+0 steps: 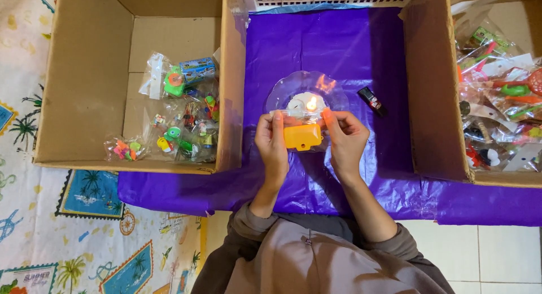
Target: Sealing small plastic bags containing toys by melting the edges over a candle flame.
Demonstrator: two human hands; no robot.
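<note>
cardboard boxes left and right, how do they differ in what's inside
The left cardboard box holds only a few clear toy packets, with much bare bottom showing. The right cardboard box is piled with packets that hide its bottom. The left box shows whole; the right runs off the frame. Both are open-topped brown cardboard beside the purple sheet.

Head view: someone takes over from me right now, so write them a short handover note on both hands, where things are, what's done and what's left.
Left hand and right hand: each pinches a top corner of a clear bag with an orange toy inside, holding its top edge at the flame of a lit candle.
The candle sits on a clear dish on the purple sheet; a black lighter lies to the right.
Done, as it looks: several bagged toys lie in the left box.
Left: the right box holds many more bags; whether those are sealed cannot be told.
</note>
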